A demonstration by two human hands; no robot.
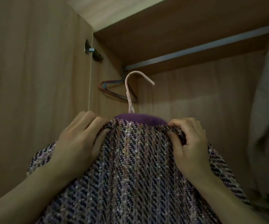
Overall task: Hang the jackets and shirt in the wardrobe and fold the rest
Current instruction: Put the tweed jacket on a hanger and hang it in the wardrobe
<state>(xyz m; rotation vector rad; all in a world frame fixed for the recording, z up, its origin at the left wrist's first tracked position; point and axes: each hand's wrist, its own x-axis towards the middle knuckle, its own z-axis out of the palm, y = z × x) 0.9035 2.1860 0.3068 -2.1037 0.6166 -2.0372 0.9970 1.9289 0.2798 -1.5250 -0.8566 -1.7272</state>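
Note:
A purple tweed jacket (135,172) with a plain purple collar fills the lower middle of the head view, draped on a pink hanger (131,94) whose hook sticks up free, below the metal wardrobe rail (195,50). My left hand (80,139) grips the jacket's left shoulder, fingers curled over the top edge. My right hand (188,143) pinches the fabric at the right shoulder. The hanger's arms are hidden inside the jacket.
Several empty coloured hangers (114,89) hang at the rail's left end against the wardrobe's side wall. The open wardrobe door (33,78) with a hinge stands at the left. A pale garment (266,110) hangs at the right edge.

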